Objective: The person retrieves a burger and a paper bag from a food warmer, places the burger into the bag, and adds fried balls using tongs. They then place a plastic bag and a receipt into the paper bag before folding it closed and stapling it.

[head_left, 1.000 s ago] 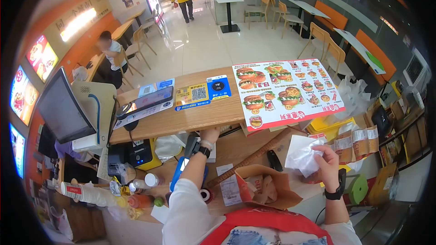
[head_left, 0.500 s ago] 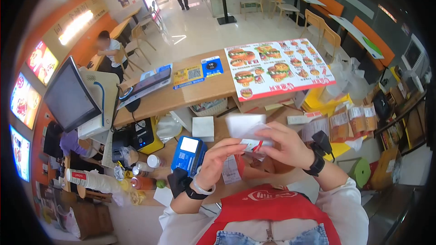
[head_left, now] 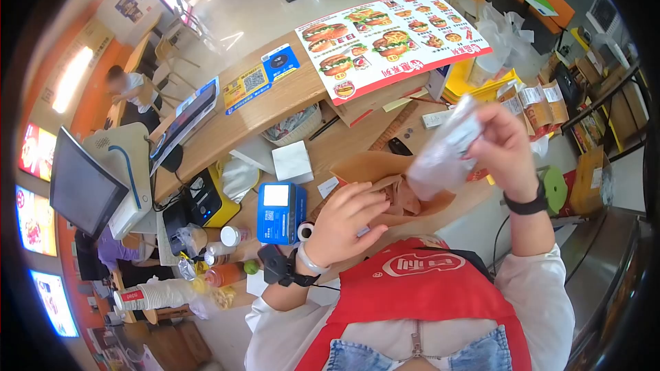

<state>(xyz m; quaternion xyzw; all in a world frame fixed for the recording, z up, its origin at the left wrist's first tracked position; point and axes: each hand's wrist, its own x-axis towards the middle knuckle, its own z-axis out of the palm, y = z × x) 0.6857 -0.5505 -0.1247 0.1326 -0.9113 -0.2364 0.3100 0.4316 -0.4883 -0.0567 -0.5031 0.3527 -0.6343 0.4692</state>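
Observation:
My right hand [head_left: 505,148] pinches a thin, pale, partly see-through packet [head_left: 447,148] by its upper right side. The packet is blurred and hangs tilted over the mouth of a brown paper bag [head_left: 371,165]. Inside the bag some pinkish-brown paper shows, its details unclear. Fingers apart, my left hand [head_left: 347,223] rests at the left side of the bag's opening and holds nothing visible. A blue payment box [head_left: 280,216] stands just left of that hand.
A menu board [head_left: 392,41] lies on the raised counter [head_left: 289,106], with a monitor [head_left: 86,182] at the left. Stacked cups [head_left: 158,294], a red sauce bottle [head_left: 225,275] and white napkins [head_left: 292,162] are nearby. Packed paper bags [head_left: 536,106] stand at the right. A person sits beyond the counter.
My hands, together before around the white items, are now apart. The right one has moved right with the packet, the left one has opened by the bag. The view has shifted.

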